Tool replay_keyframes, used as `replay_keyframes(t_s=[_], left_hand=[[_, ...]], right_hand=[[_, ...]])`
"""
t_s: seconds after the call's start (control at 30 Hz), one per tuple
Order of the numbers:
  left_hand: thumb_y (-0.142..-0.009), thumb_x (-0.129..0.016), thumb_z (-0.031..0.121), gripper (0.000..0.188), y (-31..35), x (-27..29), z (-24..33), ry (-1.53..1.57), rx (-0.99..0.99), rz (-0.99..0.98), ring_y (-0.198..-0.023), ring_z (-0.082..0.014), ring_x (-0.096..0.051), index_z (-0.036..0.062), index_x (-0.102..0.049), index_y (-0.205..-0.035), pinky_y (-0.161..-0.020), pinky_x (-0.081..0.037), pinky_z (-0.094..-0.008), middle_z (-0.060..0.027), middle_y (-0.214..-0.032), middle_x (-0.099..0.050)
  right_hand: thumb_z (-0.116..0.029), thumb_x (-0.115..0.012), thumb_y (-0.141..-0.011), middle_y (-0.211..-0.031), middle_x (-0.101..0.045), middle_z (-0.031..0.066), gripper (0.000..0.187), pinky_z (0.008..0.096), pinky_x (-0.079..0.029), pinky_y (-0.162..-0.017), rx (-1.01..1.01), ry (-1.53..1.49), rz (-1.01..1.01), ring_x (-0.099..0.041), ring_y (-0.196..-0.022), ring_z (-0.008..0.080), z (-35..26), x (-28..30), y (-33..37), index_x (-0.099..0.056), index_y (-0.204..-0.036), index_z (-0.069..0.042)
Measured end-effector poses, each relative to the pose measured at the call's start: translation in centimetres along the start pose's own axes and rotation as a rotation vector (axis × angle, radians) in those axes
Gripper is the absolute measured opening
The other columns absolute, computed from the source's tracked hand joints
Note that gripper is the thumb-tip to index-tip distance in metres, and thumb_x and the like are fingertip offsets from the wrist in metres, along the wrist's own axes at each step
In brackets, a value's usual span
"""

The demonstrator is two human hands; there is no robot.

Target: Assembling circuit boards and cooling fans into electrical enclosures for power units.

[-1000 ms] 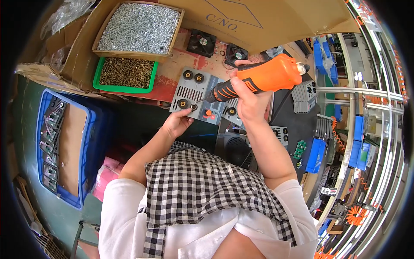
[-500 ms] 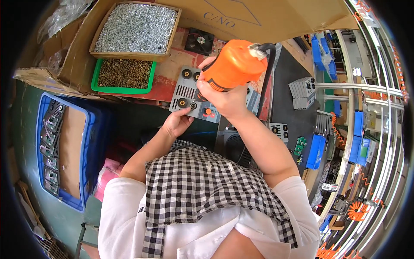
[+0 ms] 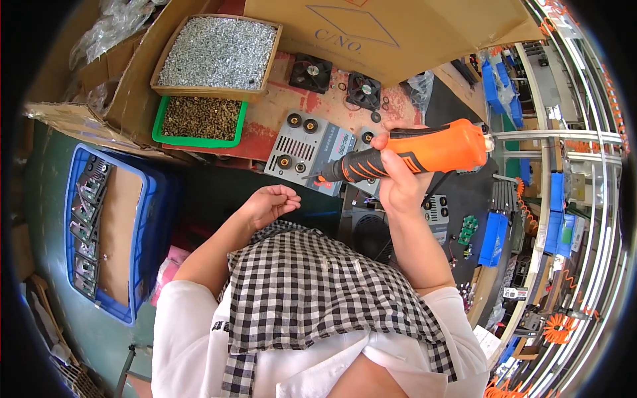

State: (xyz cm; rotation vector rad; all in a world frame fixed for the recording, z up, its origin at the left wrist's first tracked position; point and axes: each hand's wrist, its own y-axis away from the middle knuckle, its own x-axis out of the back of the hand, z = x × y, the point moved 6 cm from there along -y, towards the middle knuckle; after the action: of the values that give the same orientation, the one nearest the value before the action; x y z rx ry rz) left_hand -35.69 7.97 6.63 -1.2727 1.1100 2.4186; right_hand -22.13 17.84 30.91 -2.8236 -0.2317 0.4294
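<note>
My right hand (image 3: 403, 182) is wrapped round an orange and black electric screwdriver (image 3: 434, 149), held nearly level with its bit pointing left. Under the bit lies a grey and blue front panel (image 3: 288, 147) with vent slots and round black sockets that have brass centres. The tool tip is over the panel's near right corner; whether they touch I cannot tell. Just off the panel's near edge, my left hand (image 3: 271, 204) is closed with fingertips pressed together, and anything between them is too small to make out. Behind the screwdriver a second similar unit (image 3: 367, 136) is partly hidden.
At the back left, a cardboard tray (image 3: 158, 74) of small silvery parts rests on a green tray (image 3: 159, 126) of brass-coloured parts. Two black fans (image 3: 310, 71) lie beyond the panel. A blue crate (image 3: 136, 245) of black parts is at left, a blue bin (image 3: 492, 239) at right.
The screwdriver has come up off the panel and swung from upright to nearly level, moving right. My left hand has left the panel's near edge and drawn back toward me.
</note>
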Motion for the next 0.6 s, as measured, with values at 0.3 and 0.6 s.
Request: replay_keyframes(t_s=[0.3,0.6], left_hand=[[-0.085,-0.044,0.011,0.007,0.8,-3.7,2.1,0.065,-0.073,-0.214,-0.072,-0.0179,-0.058,0.005,-0.047,-0.086,-0.064,-0.048,-0.0242,-0.0107,-0.082,-0.058],[-0.082,-0.051,0.017,0.017,0.7,-3.3,1.6,0.168,-0.097,-0.242,-0.055,-0.0106,-0.048,0.0054,-0.051,-0.071,-0.049,-0.039,-0.0169,-0.0042,-0.067,-0.056]], right_hand=[[0.009,-0.054,-0.062,-0.095,-0.051,0.0146,0.041,0.0313,-0.044,-0.07,0.002,-0.102,0.064,-0.054,-0.076,0.0181,-1.2,0.4,1.4,-0.042,-0.1,0.0],[0.007,-0.055,-0.062,-0.092,-0.051,0.0141,0.041,0.0322,-0.044,-0.07,0.004,-0.123,0.082,-0.054,-0.075,0.0184,-1.7,0.0,1.6,-0.042,-0.1,0.0]])
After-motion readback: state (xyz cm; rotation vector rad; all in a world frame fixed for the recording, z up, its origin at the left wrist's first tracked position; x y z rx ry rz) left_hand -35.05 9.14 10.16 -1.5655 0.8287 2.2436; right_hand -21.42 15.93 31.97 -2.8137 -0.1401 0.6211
